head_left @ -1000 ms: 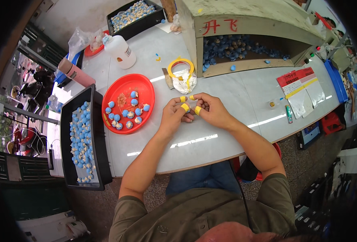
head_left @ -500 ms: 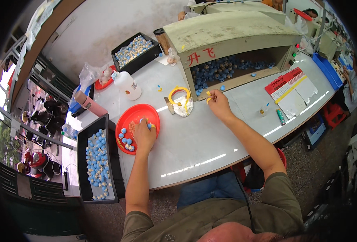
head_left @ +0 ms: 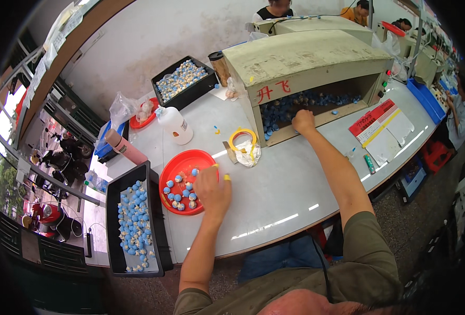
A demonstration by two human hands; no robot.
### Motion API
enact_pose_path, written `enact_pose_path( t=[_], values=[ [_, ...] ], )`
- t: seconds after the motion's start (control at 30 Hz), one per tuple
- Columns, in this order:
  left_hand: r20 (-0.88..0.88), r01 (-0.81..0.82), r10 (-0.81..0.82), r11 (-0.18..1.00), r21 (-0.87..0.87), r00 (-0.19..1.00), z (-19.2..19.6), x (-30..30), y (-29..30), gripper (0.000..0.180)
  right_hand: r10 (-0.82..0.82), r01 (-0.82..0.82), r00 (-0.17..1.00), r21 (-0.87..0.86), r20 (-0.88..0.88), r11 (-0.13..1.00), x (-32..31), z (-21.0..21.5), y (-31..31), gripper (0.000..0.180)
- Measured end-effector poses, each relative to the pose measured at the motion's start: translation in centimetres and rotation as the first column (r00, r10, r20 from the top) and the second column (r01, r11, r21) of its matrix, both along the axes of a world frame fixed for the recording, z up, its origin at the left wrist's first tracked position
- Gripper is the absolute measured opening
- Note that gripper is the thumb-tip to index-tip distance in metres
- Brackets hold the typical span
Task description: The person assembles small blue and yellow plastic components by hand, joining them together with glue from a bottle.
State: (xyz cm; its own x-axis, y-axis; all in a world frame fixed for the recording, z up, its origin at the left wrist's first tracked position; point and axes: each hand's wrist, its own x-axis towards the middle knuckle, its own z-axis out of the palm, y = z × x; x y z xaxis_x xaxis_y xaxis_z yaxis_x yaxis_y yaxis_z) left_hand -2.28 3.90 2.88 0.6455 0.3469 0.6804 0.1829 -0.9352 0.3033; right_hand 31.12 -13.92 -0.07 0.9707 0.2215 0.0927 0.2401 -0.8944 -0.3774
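My left hand [head_left: 213, 191] is over the right rim of a round red plate [head_left: 165, 202], fingers apart, with yellow wraps on some fingertips. Several small blue-and-cream balls [head_left: 178, 197] lie on the plate beside it. My right hand [head_left: 304, 122] reaches to the front opening of a beige box-shaped machine [head_left: 316, 55]. Its fingers are curled together at the opening's lower edge, and what they hold is hidden. Behind them, inside the machine, many blue pieces [head_left: 274, 116] are heaped.
A black tray [head_left: 161, 247] of similar balls stands at the left, another black tray [head_left: 182, 94] farther back. Around them are a white bottle [head_left: 176, 126], pink flask [head_left: 127, 147], yellow tape roll [head_left: 234, 140], green tube [head_left: 369, 164] and red-and-white packaging [head_left: 374, 123]. Other people sit beyond.
My left hand has come up from inside the plate to its right rim, fingers parting, and the balls show more fully. My right hand has moved forward and right to the machine's opening.
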Motion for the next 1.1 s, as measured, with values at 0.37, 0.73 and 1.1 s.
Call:
enact_pose_path(
  t=[0.37, 0.73, 1.1],
  values=[
    [0.033, 0.409, -0.408, 0.908, -0.085, 0.912, -4.0, 2.1, -4.8, 0.032, 0.327, -0.383, 0.875, 0.1, 0.357, 0.918, -2.6, -1.0, -3.1, 0.041],
    [0.2, 0.381, -0.398, 0.452, -0.807, 0.895, -4.9, 1.6, -3.7, 0.03, 0.72, 0.09, 0.652, 0.966, -0.24, 0.241, -15.0, 0.9, -1.5, 0.063],
    [0.109, 0.419, -0.71, 0.278, -0.864, 0.696, -4.7, 1.8, -2.1, 0.029, 0.899, -0.007, 0.346, 0.957, -0.268, 0.289, -18.2, 0.5, -1.3, 0.099]
  ],
)
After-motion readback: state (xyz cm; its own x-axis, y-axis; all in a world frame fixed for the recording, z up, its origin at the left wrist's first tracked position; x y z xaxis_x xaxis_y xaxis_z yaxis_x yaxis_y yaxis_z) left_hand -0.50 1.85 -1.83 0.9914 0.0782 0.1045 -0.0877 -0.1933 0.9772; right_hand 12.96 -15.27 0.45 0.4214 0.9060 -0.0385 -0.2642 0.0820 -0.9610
